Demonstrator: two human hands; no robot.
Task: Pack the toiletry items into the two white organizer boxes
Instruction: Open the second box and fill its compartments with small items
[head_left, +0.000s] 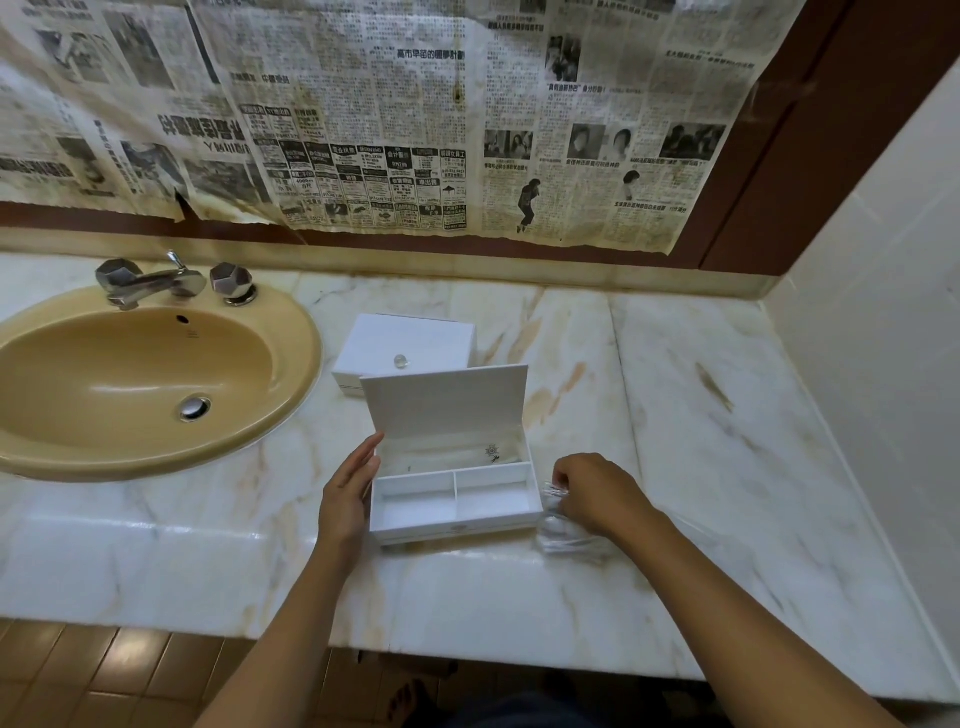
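Marble surface (701, 415) beside the sink (130, 384): we are steadying the open box (452, 499) with flat left fingers (363, 462) while our right fingers (563, 480) are pinching clear packets (558, 535) just right of it; being slippery, they may slide free.

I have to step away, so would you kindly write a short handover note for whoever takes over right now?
Left hand: open, flat against the left side of the open organizer box.
Right hand: gripping clear plastic-wrapped packets on the marble counter, just right of that box.
Closed organizer box: behind the open one, near the sink.
Done: front box lid raised; its two front compartments look empty, something pale lies in the rear one.
Left: put the packets in, and fill the second box.
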